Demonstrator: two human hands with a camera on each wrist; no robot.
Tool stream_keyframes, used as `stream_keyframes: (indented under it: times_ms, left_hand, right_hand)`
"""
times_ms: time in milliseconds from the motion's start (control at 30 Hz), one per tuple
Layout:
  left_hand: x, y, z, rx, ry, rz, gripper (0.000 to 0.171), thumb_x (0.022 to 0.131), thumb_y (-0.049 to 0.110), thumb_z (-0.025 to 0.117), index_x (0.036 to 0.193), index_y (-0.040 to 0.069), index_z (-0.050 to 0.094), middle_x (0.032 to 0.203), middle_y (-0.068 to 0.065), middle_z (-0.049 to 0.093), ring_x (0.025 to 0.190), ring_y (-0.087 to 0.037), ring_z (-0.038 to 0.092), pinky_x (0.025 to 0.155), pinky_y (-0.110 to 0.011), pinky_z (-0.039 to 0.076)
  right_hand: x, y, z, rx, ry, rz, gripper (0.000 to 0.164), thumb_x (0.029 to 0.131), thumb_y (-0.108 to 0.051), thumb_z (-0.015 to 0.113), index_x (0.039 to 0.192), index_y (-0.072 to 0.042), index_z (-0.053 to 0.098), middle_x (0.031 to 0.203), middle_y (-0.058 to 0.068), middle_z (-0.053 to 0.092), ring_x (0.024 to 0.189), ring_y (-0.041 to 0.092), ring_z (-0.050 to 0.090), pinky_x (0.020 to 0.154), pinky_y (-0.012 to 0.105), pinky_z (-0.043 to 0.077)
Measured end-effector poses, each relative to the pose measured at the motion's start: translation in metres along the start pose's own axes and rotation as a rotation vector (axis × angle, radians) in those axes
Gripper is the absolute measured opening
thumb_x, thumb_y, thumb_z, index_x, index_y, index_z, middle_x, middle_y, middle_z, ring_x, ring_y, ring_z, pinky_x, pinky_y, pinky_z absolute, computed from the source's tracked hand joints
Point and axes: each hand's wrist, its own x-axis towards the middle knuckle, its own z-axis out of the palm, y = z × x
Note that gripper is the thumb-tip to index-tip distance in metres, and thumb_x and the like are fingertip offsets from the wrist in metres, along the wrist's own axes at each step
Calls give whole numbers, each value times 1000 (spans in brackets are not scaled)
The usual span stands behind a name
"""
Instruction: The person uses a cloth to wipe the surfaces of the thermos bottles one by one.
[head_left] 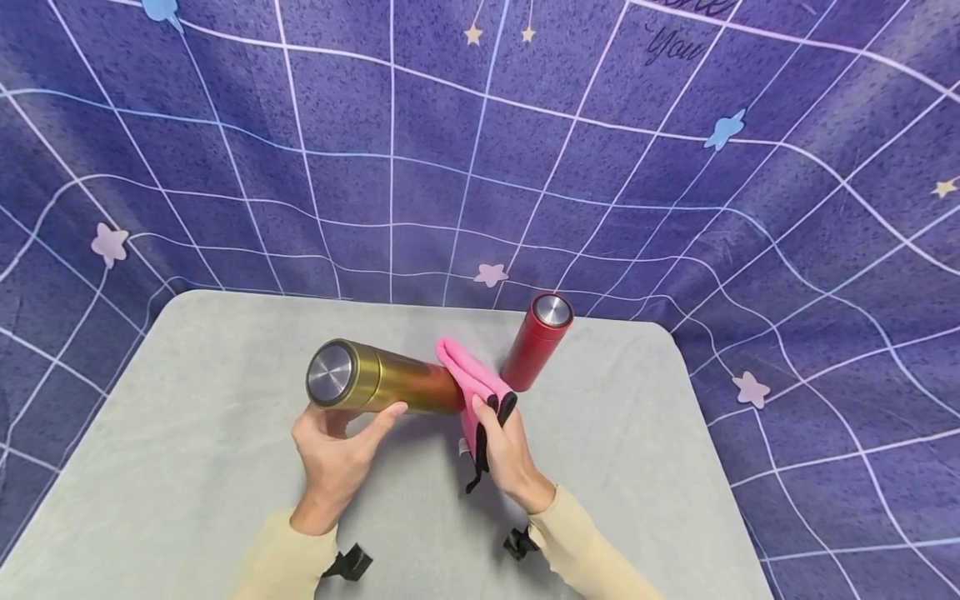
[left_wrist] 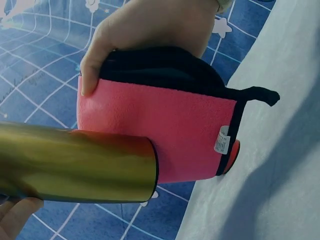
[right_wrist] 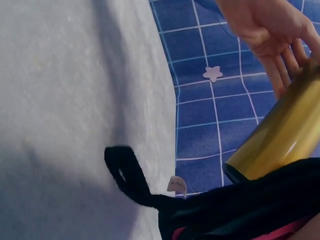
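Note:
My left hand (head_left: 335, 454) grips a gold thermos flask (head_left: 408, 379) near its silver-topped lid, holding it tilted on its side above the table. In my right hand (head_left: 507, 450) is a folded pink cloth (head_left: 474, 375) with black edging, a hanging loop and a small white label (left_wrist: 222, 140). The cloth lies against the base end of the gold flask; in the left wrist view the flask's dark-rimmed base overlaps the pink fabric (left_wrist: 185, 125). Behind the cloth, a red thermos flask (head_left: 538, 340) stands upright on the table.
The pale grey tabletop (head_left: 210, 467) has rounded back corners. A purple-blue curtain (head_left: 337, 167) with a grid and star pattern hangs behind and at both sides. Black wrist mounts (head_left: 351, 562) show by both cream sleeves (head_left: 288, 558).

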Motion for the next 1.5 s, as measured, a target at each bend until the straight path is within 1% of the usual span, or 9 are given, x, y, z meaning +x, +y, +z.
stream_keyframes:
  times_ms: [100,167,200,333,567,700,1000,1233,1500]
  left_hand:
    - [-1,1,-1,11,0,-6,50,62,-27,85,108,-18,68,97,-7,78,82,-12,76,79,-22,63]
    - [-2,1,-1,20,-1,-8,50,62,-27,85,108,-17,69,97,-7,78,82,-11,76,79,-21,63]
    - [-2,2,-1,27,-2,-8,50,62,-27,85,108,-17,69,97,-6,78,82,-11,76,79,-21,63]
    - [-3,3,-1,41,-12,-11,49,62,-26,86,107,-17,69,96,-6,78,82,-11,76,78,-21,63]
    - [-4,1,-1,57,-32,-28,45,64,-24,86,105,-15,70,96,-5,78,84,-10,75,80,-21,63]
    - [-6,-2,-2,65,-26,-42,43,65,-24,85,104,-15,70,95,-3,77,85,-10,75,81,-20,63]
    - [-6,-3,-6,114,-2,-100,38,68,-21,85,103,-14,70,92,-4,77,84,-10,75,79,-21,63]
    - [1,-5,-17,241,-62,-143,37,70,-18,88,102,-10,71,91,0,77,84,-9,75,80,-23,64]
    - [23,-16,-31,362,-149,-171,40,75,-5,95,109,1,75,99,8,78,94,-7,76,77,-23,64]
  right_hand:
    - [3,1,0,51,8,3,43,113,-14,43,153,-14,62,137,9,72,108,23,72,99,27,56]
    - [5,1,1,90,13,16,43,113,-16,43,151,-13,63,155,2,60,139,20,57,118,23,41]
    - [6,2,1,117,20,36,43,113,-17,43,150,-12,64,155,2,61,146,18,51,121,24,37]
    - [8,3,0,213,70,150,44,112,-24,44,146,-8,66,151,4,65,142,21,55,119,25,40]
    - [4,7,-4,433,209,476,33,108,-39,49,118,-13,65,108,-4,71,98,11,65,86,24,53]
    - [0,12,-9,579,249,576,29,109,-41,49,111,-17,63,100,-5,74,88,10,69,79,27,57]
    - [-10,17,-18,649,295,605,26,110,-37,45,113,-17,61,101,-5,76,89,10,72,82,28,60]
    - [-23,18,-33,620,318,632,26,110,-39,47,112,-16,61,98,-5,75,88,11,72,81,29,61]
    - [-45,16,-60,607,369,611,22,112,-36,46,112,-17,57,97,-6,73,85,10,72,77,28,61]
